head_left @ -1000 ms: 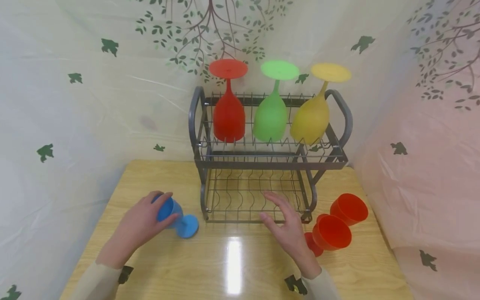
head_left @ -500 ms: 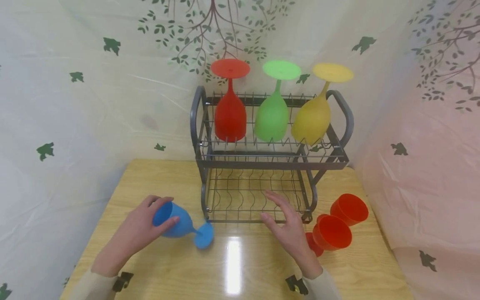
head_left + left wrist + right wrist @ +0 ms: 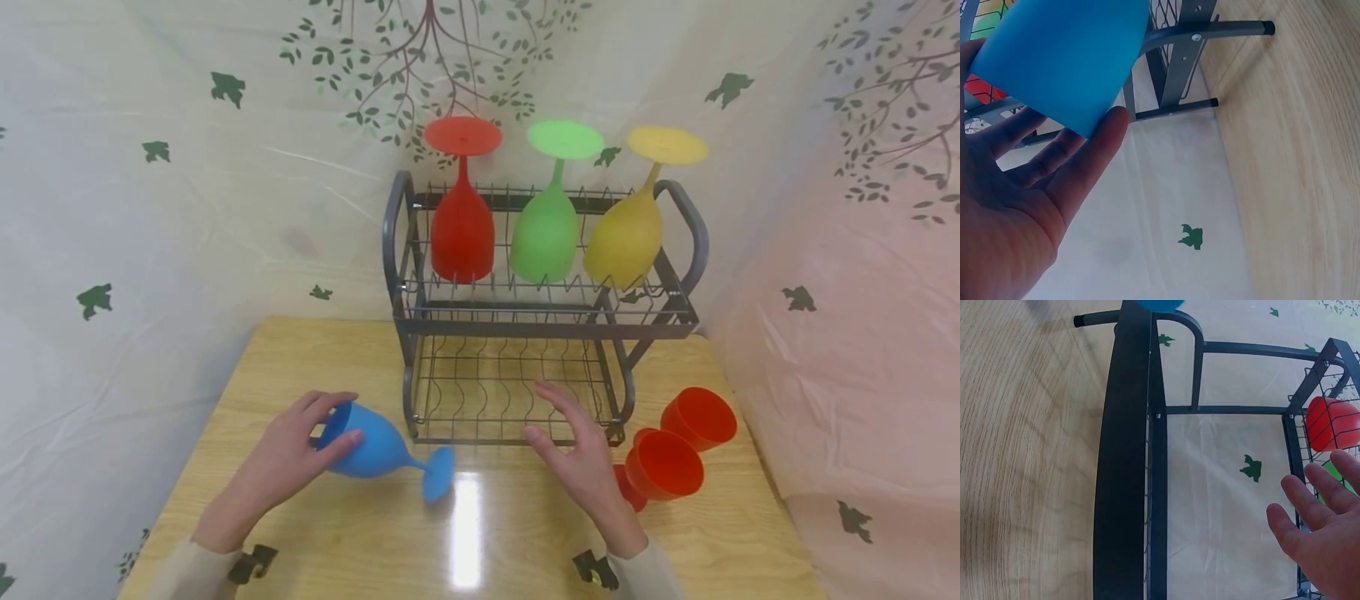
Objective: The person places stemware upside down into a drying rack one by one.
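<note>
Lower left of frame: left hand grips blue goblet at rim. Goblet now tipped near level, foot swung right toward centre; judged lifted, mid-reorientation. Upper centre: rack, three goblets foot-up. Lower right of centre: right hand, fingers parted, holding nothing, barely moved. Lower right: two red goblets, unchanged.

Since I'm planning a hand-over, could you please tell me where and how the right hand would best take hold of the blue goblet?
Probably by the narrow stem, with the right hand coming from the right: the blue goblet is tipped sideways, stem and foot pointing rightward, while the left hand holds the bowl.
</note>
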### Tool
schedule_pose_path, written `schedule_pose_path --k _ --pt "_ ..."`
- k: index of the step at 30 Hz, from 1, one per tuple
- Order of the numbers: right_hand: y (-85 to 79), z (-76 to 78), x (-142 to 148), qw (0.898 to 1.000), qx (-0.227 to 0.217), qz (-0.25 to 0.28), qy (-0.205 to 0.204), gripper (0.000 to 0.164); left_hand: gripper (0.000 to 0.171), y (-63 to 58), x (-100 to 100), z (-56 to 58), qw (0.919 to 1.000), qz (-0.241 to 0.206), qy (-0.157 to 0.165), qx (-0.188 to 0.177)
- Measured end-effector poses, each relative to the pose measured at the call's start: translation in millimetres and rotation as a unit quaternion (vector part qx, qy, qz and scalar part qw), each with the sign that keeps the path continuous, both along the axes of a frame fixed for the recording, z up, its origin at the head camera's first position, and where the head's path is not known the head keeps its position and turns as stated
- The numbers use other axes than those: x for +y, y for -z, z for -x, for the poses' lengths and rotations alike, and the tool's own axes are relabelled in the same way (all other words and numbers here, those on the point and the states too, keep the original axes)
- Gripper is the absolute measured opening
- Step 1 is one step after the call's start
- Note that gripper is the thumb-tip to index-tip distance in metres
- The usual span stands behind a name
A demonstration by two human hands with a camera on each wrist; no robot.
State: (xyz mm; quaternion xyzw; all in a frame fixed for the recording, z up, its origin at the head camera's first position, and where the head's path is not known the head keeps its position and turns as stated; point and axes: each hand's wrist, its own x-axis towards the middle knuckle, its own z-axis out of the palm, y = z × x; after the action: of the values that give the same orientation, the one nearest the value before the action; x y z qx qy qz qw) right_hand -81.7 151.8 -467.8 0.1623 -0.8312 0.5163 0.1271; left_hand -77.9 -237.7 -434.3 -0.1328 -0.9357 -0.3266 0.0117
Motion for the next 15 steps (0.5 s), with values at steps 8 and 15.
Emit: schedule_pose_path --k 8,15 --pt "0.7 -1.8 0 1.0 0.003 0.005 -0.001 0.053 0.052 5.2 8 -0.7 0.9972 -0.073 -0.003 -0.018" --pt "0.6 -4.1 0 1.0 0.007 0.005 -0.002 0.055 0.049 12.1 21 -2.3 0.9923 -0.123 -0.008 -0.004"
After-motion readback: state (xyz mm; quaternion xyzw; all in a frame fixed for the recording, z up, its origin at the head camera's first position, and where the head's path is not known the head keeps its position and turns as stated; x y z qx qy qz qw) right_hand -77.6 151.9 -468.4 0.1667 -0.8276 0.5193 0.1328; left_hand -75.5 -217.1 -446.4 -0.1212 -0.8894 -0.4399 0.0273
